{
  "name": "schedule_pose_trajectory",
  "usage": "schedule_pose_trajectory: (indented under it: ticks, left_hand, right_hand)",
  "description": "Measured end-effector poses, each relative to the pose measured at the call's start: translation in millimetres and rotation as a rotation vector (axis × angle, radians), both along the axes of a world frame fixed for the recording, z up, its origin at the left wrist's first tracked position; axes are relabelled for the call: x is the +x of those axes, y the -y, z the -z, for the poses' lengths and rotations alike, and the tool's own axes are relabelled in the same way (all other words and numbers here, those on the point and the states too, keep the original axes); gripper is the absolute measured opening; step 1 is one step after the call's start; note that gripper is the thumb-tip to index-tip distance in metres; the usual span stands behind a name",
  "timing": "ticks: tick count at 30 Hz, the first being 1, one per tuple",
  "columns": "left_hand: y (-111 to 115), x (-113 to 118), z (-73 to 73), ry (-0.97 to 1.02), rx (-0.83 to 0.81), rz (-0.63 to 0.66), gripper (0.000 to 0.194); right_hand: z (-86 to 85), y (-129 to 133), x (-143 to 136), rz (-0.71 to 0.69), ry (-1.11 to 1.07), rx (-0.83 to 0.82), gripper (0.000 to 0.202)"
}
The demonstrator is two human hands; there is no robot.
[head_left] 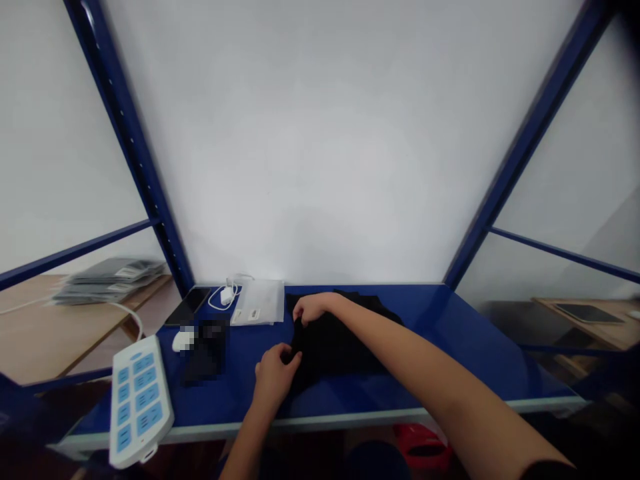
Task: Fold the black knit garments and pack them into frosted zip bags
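A piece of black cloth, perhaps a garment, (340,347) lies spread on the blue tabletop in front of me. At its near left edge, my left hand (275,373) pinches the fabric between thumb and fingers. My right hand (314,308) reaches across the cloth and grips its far left part, fingers pointing down. Between the two hands the left edge of the cloth is slightly raised. Its exact kind cannot be made out, and my right forearm hides some of it.
Left of the cloth are clear plastic bags (260,303), a white charger with cable (227,296), a dark phone (189,307) and a white mouse (183,339). A power strip (140,400) sits at the left edge. Blue posts (130,140) frame the table (450,347).
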State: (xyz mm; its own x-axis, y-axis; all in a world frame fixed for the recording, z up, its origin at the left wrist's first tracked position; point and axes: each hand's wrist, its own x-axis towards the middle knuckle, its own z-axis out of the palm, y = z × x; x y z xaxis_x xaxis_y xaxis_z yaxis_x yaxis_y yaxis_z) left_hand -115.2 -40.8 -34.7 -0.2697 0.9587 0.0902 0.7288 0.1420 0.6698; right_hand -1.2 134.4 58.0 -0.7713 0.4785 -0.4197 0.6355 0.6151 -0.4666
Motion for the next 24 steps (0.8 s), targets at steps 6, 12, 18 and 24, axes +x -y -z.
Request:
schedule_pose_trajectory:
  ticks: [6,12,18,24]
  left_hand:
    - [3.0,-25.0,-4.3,0.226,0.151,-0.023,0.026]
    - [2.2,-11.4,-43.4,0.29,0.37,-0.101,0.026]
    - [-2.9,68.3,-75.3,0.273,0.494,0.104,0.039]
    - [-9.8,165.7,-44.3,0.056,0.383,0.35,0.028]
  right_hand:
    - [-14.6,-1.9,-28.9,-0.078,-0.108,-0.147,0.042]
    - [-38.0,6.0,-8.4,-0.138,-0.35,-0.007,0.05]
    - [-54.6,17.2,85.4,-0.125,-0.488,0.447,0.04]
    - [-1.9,18.5,194.6,0.007,-0.422,0.549,0.048]
